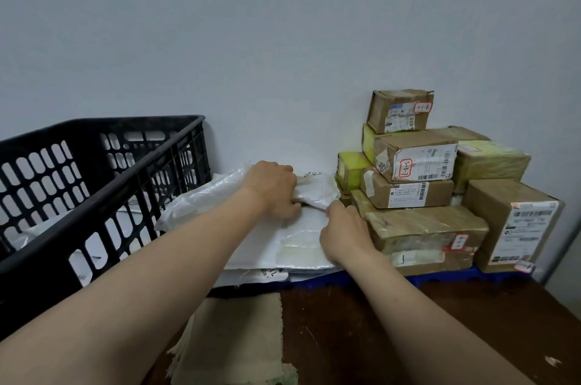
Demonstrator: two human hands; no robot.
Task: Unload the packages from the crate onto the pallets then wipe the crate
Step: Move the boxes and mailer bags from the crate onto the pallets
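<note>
A black slotted plastic crate [103, 177] stands at the left, with white bags showing through its side slots. Beside it, white plastic mailer packages [292, 243] lie stacked on a blue pallet [440, 279]. My left hand [275, 188] grips a crumpled white mailer [317, 191] on top of that stack. My right hand [344, 232] rests curled on the stack's right edge, fingertips pinching the same mailer's lower corner. Brown and yellow-taped cardboard boxes [418, 189] are piled on the pallet to the right.
A beige cloth [239, 343] lies on the dark brown floor [393, 321] in front of the pallet, between my forearms. A pale wall [283, 38] runs right behind the crate and the boxes. A grey vertical edge shows at the far right.
</note>
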